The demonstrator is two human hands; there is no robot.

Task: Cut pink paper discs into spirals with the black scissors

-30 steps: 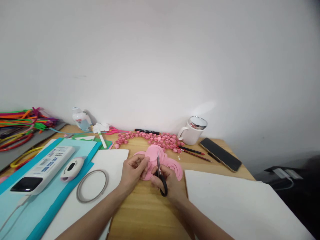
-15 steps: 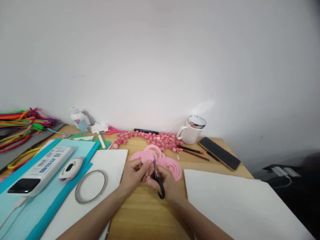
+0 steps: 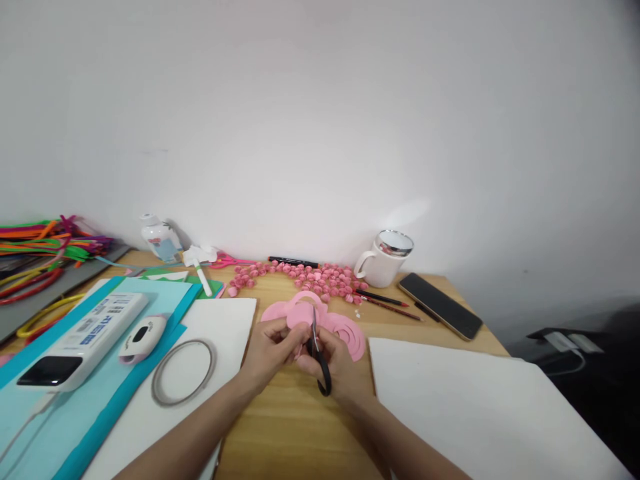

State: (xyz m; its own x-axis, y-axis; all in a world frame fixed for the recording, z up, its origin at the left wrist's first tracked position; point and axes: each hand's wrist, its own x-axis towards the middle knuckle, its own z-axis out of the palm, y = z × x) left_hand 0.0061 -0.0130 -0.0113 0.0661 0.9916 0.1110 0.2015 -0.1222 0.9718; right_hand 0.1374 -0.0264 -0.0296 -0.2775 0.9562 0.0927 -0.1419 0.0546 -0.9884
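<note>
Between thumb and fingers, my left hand (image 3: 273, 350) pinches a round pink paper piece (image 3: 300, 314). My right hand (image 3: 333, 363) is closed round the black handles of a pair of scissors (image 3: 323, 373), whose blades point up and away along the right side of the paper piece. Both hands are close together above the table. Behind and beneath them lie pink paper spirals (image 3: 347, 333), partly hidden by my fingers. Farther back, many small rolled pink paper flowers (image 3: 330, 280) are spread near the wall.
At the right stand a white mug (image 3: 384, 260), pencils (image 3: 390, 307) and a phone (image 3: 440, 305). White boards (image 3: 475, 400) flank the hands. Leftward lie a tape ring (image 3: 183, 373), a white power bank (image 3: 87, 340), blue sheets (image 3: 165, 293), a bottle (image 3: 161, 238) and coloured pipe cleaners (image 3: 55, 240).
The pink paper piece has come down and nearer, held in my left hand, with the scissor blades following beside it. A pink ring shows behind it on the table.
</note>
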